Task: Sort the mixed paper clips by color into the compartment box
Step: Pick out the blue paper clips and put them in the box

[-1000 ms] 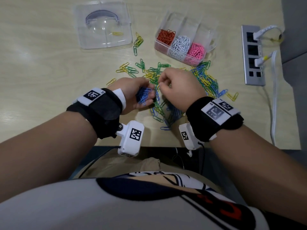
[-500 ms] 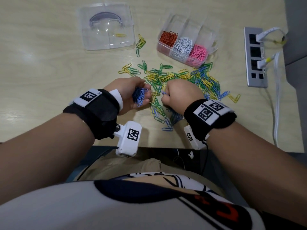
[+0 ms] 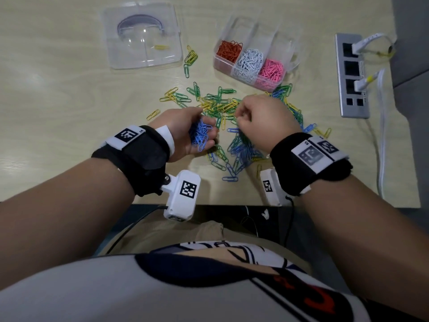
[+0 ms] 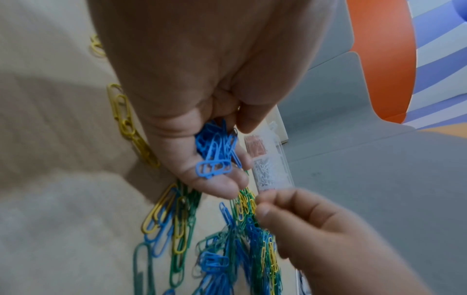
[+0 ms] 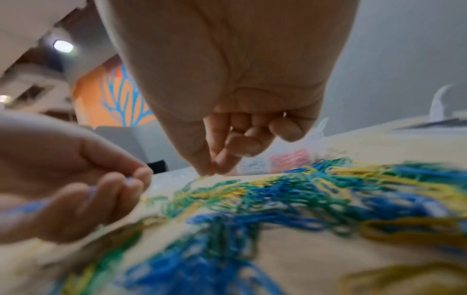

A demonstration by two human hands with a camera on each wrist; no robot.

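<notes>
The left hand (image 3: 185,133) is cupped palm-up just above the table (image 3: 58,94), its fingers curled round a bunch of blue clips (image 3: 200,135). The right hand (image 3: 262,119) hovers over the mixed pile (image 3: 234,145) of blue, green and yellow clips, its fingers curled with thumb and forefinger tips pressed together; the blurred wrist view seems to show nothing between them, though I cannot tell for sure. The compartment box (image 3: 287,66) stands beyond the pile, holding orange clips (image 3: 228,51), white clips (image 3: 249,62) and pink clips (image 3: 271,70) in adjoining sections. The clear lid (image 3: 141,36) lies well to its left.
</notes>
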